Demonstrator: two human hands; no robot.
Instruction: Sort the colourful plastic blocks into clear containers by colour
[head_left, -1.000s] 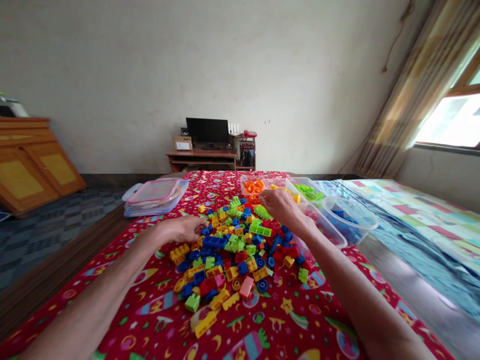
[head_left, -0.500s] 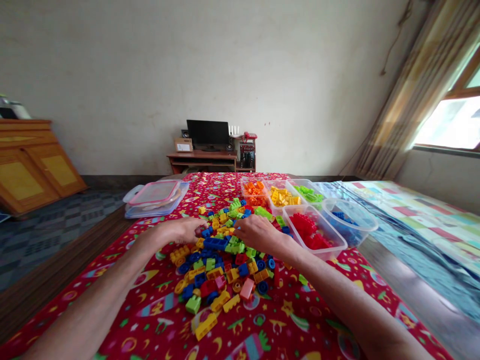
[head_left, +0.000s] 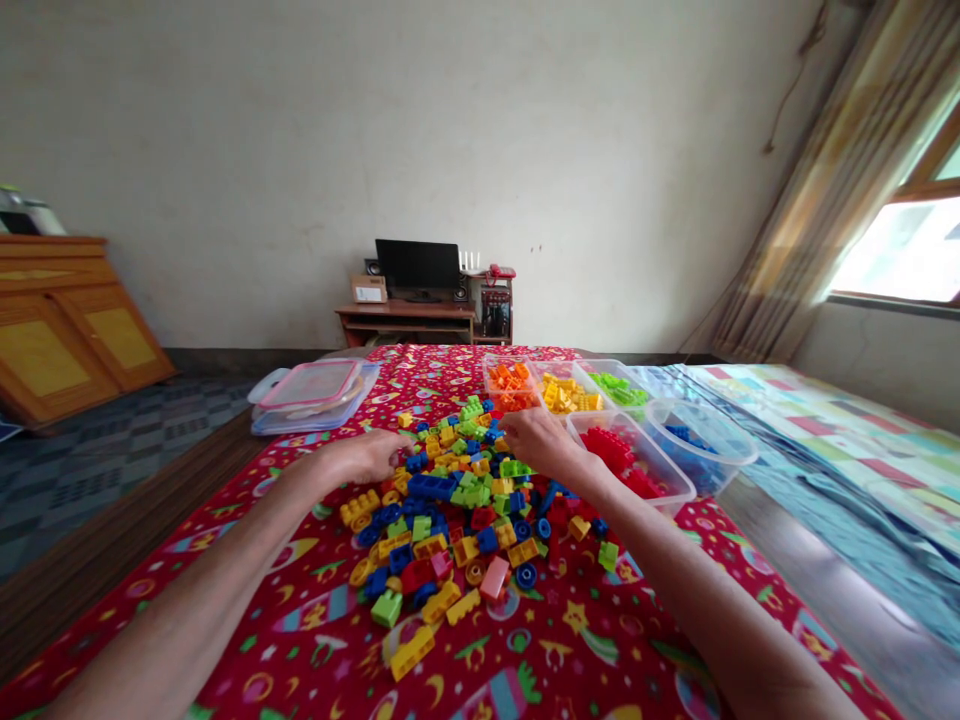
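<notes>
Red cloth [head_left: 570,640] carries brick pile [head_left: 457,510], lengthwise under hands [head_left: 367,458] [head_left: 536,445].

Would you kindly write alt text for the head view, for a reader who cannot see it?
The left hand and right hand touch a pile of coloured toy bricks on a red patterned cloth; clear tubs of sorted bricks stand beside it.

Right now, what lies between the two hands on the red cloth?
In the head view, the far part of the brick pile lies between the left hand and the right hand.
</notes>
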